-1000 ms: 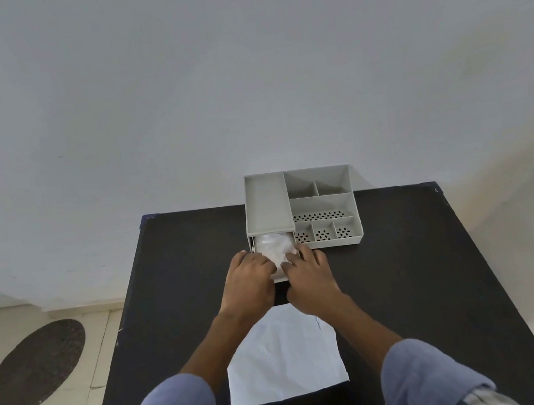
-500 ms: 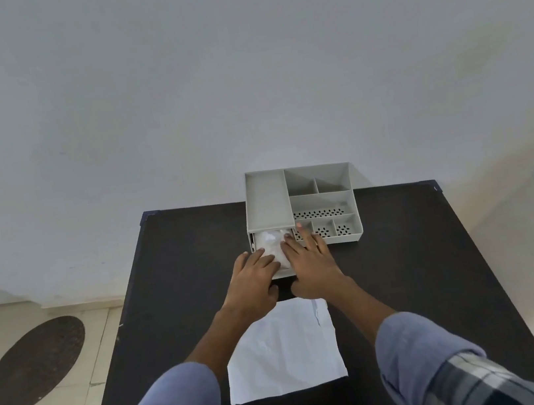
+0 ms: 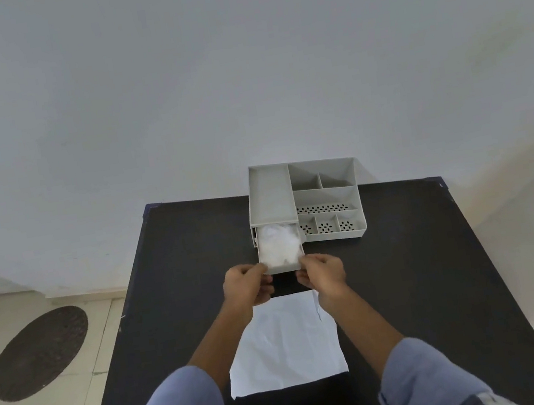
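Observation:
A grey plastic organiser [image 3: 325, 193] with several compartments stands at the far edge of a black table [image 3: 409, 285]. Its drawer [image 3: 265, 268] on the left side is pulled out toward me and holds a crumpled white wad [image 3: 280, 245], paper or cloth. My left hand [image 3: 245, 287] grips the drawer's front left corner with curled fingers. My right hand [image 3: 324, 271] grips the front right corner the same way. The drawer's front face is mostly hidden behind my hands.
A flat white sheet [image 3: 284, 342] lies on the table between my forearms, close to me. A white wall rises right behind the organiser. A dark oval mat [image 3: 38, 352] lies on the tiled floor to the left of the table.
Both hands were pressing down on the white wad inside the drawer. They have drawn back toward me and now hold the drawer's front corners, leaving the wad uncovered.

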